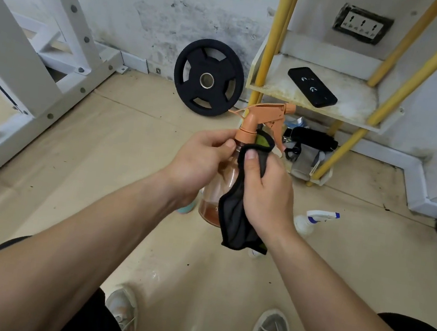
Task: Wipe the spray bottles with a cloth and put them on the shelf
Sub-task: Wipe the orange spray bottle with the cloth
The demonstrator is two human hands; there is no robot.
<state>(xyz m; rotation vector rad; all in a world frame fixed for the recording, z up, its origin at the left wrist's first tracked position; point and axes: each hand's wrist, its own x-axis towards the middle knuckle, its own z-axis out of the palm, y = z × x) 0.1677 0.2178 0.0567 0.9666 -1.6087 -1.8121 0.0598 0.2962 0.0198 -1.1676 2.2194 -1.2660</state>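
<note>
**Midway through the wipe, no bottle on the shelf yet**

Clearly the job is in its cleaning stage. The clear amber plastic spray bottle with the orange trigger head is held upright in the air above the beige floor, in front of the person's knees and short of the shelf. The left hand grips it at the neck, fingers curled round just under the orange collar. The right hand is closed on a black cloth with a green edge, thumb on top, and presses it against the bottle's shoulder. The rest of the cloth hangs loose down the bottle's side. A little brownish liquid sits in the bottom of the bottle.

On the white shelf board with yellow poles lies only a black phone, toward the board's front right corner; no spray bottle stands there. A white spray bottle with a blue nozzle lies on its side on the floor, just right of the hands and near the shelf's foot. A teal object shows behind the left wrist; whether it is another bottle I cannot tell.

My reading: this wipe is under way, its placing is not done, and at least the white bottle is left to clean and shelve.
</note>
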